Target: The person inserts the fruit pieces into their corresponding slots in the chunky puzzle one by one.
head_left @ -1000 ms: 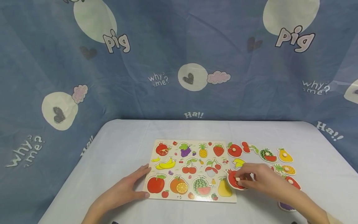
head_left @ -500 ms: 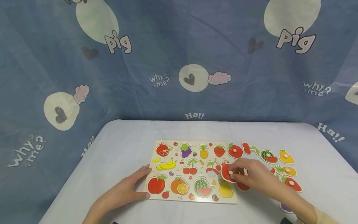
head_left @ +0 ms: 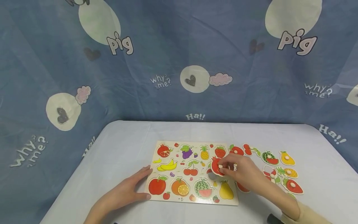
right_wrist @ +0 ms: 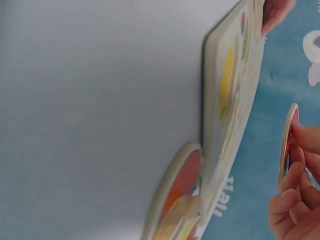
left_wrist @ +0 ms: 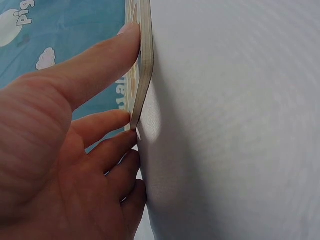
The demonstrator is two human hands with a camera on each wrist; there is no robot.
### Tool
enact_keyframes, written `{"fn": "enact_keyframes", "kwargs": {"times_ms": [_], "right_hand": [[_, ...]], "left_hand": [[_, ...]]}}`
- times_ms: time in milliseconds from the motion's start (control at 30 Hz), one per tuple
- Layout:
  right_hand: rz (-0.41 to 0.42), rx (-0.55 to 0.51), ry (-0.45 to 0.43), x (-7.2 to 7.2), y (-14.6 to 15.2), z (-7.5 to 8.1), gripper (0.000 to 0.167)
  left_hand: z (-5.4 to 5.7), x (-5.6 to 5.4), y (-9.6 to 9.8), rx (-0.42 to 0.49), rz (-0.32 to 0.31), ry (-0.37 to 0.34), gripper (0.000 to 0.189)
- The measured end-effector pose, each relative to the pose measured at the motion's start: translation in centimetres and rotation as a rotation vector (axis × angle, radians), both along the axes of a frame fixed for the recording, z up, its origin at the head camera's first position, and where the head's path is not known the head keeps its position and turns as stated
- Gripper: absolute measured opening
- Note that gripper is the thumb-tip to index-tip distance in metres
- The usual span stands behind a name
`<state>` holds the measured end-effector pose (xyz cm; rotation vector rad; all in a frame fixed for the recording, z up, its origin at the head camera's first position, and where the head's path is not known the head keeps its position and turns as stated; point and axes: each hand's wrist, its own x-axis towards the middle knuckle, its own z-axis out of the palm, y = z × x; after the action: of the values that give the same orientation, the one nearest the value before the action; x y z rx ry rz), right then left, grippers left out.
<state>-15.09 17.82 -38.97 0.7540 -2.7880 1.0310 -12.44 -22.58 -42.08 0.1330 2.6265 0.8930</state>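
A wooden fruit puzzle board (head_left: 179, 199) lies flat on the white table, printed with fruit pictures in shallow outlines. My left hand (head_left: 123, 189) rests at its left edge; in the left wrist view the thumb (left_wrist: 95, 67) touches the rim and the other fingers lie rather straight along the side. My right hand (head_left: 243, 169) pinches the knob of a red pomegranate puzzle piece (head_left: 215, 165) and holds it, tilted, over the board's right part. The right wrist view shows the held piece (right_wrist: 288, 140) edge-on, raised off the board (right_wrist: 212, 65). It partly hides the lychee picture.
Several knobbed fruit pieces lie right of the board, among them a watermelon (head_left: 269, 158), pear (head_left: 287, 158), pineapple (head_left: 288, 172) and strawberry (head_left: 293, 186). A red piece (head_left: 242, 187) lies against the board's right side. A patterned blue curtain (head_left: 156, 99) hangs behind the table.
My right hand has moved left and slightly up with the pomegranate piece, from the board's right edge to above its printed area. The left hand stays at the left edge.
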Motion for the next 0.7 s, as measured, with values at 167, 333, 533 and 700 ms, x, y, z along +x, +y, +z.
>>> {"fn": "enact_keyframes", "kwargs": {"times_ms": [167, 333, 533, 700], "right_hand": [[-0.017, -0.011, -0.018, -0.2, -0.9, 0.2, 0.02], [-0.03, -0.019, -0.032, -0.4, -1.7, 0.4, 0.019], [-0.028, -0.046, -0.036, -0.9, -2.4, 0.6, 0.02], [-0.016, -0.041, -0.051, -1.4, -3.0, 1.0, 0.018]], "left_hand": [[-0.1, 0.0, 0.1, -0.013, 0.008, -0.002, 0.088], [-0.2, 0.0, 0.2, -0.023, 0.016, -0.002, 0.088], [-0.1, 0.0, 0.1, -0.016, 0.012, 0.0, 0.088], [-0.1, -0.1, 0.1, -0.004, 0.008, -0.001, 0.088]]}}
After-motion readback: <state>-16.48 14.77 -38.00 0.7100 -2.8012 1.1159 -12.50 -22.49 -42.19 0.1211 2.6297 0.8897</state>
